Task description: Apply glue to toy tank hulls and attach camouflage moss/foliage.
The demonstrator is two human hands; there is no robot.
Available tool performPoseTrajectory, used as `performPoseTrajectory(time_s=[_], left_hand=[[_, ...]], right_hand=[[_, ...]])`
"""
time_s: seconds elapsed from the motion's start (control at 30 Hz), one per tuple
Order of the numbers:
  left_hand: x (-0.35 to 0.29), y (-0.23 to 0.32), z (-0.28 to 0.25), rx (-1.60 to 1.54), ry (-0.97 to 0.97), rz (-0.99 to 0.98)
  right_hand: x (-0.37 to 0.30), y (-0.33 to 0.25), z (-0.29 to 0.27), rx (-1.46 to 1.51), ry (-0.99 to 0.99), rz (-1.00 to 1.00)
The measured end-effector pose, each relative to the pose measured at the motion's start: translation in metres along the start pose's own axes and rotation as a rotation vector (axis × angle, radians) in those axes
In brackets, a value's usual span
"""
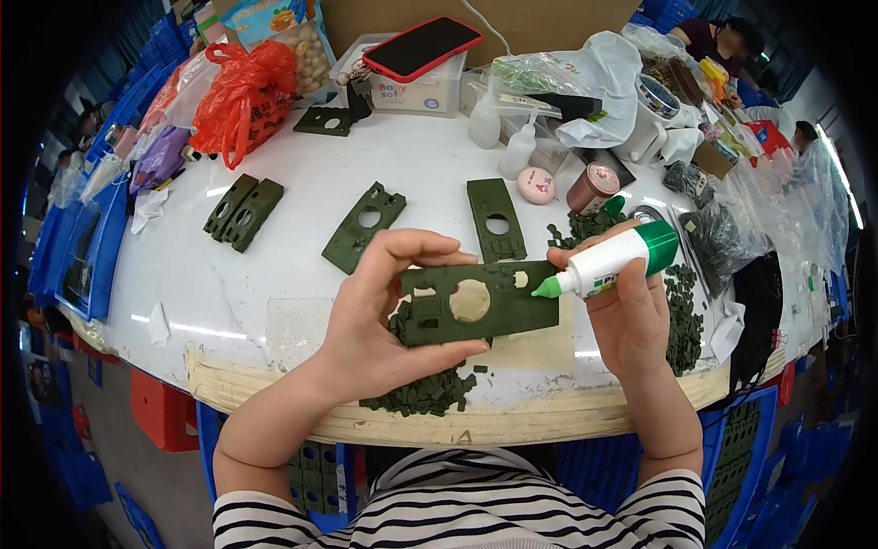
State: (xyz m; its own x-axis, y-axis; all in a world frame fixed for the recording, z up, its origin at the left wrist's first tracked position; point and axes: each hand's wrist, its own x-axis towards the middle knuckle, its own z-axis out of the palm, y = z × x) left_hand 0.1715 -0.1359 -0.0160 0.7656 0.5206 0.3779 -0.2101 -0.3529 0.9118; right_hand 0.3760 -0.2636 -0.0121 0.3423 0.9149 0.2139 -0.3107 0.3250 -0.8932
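My left hand (375, 320) grips a dark green plastic model hull plate (512, 320) by its left end, thumb below and fingers above. The plate has a large round hole and smaller square openings. My right hand (631, 320) holds a white glue bottle (608, 261) with a green cap end, tilted so its light green nozzle points left at the plate's right part. Whether the tip touches the plate I cannot tell. Under the plate lies a heap of small dark green pieces (425, 392). Similar plates lie beyond: one (366, 220) at centre left, another (494, 215) at centre.
Paired green plates (242, 212) lie at left, a single one (323, 121) farther back. More small pieces (681, 320) spread at right. A red-cased phone (422, 48) rests on a plastic box (402, 91). Dropper bottles (519, 146), a red bag (242, 101) and blue bins (96, 247) surround the table.
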Motion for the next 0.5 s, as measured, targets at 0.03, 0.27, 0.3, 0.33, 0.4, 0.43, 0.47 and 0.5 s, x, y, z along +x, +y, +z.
performPoseTrajectory(time_s=[0.03, 0.27, 0.3, 0.33, 0.4, 0.43, 0.47, 0.5], left_hand=[[0.000, 0.000, 0.000, -0.188, 0.029, -0.070], [0.005, -0.004, -0.006, -0.753, -0.032, -0.368], [0.002, -0.009, -0.004, -0.737, -0.099, -0.405], [-0.001, -0.009, -0.003, -0.760, -0.160, -0.456], [-0.004, -0.007, 0.002, -0.803, -0.286, -0.561], [-0.006, -0.007, 0.006, -0.800, -0.329, -0.569], [-0.007, -0.008, 0.008, -0.773, -0.372, -0.586], [-0.008, -0.009, 0.009, -0.748, -0.418, -0.604]], right_hand=[[0.000, 0.001, -0.002, 0.051, -0.026, 0.022], [-0.002, -0.003, 0.005, 0.133, -0.056, 0.079], [-0.001, -0.006, 0.003, 0.028, -0.064, 0.025], [-0.001, -0.008, 0.005, -0.049, -0.065, -0.013], [-0.003, -0.010, 0.008, -0.202, -0.064, -0.087], [-0.005, -0.007, 0.010, -0.229, -0.067, -0.117], [-0.005, -0.005, 0.012, -0.219, -0.091, -0.140], [-0.005, -0.002, 0.013, -0.211, -0.112, -0.163]])
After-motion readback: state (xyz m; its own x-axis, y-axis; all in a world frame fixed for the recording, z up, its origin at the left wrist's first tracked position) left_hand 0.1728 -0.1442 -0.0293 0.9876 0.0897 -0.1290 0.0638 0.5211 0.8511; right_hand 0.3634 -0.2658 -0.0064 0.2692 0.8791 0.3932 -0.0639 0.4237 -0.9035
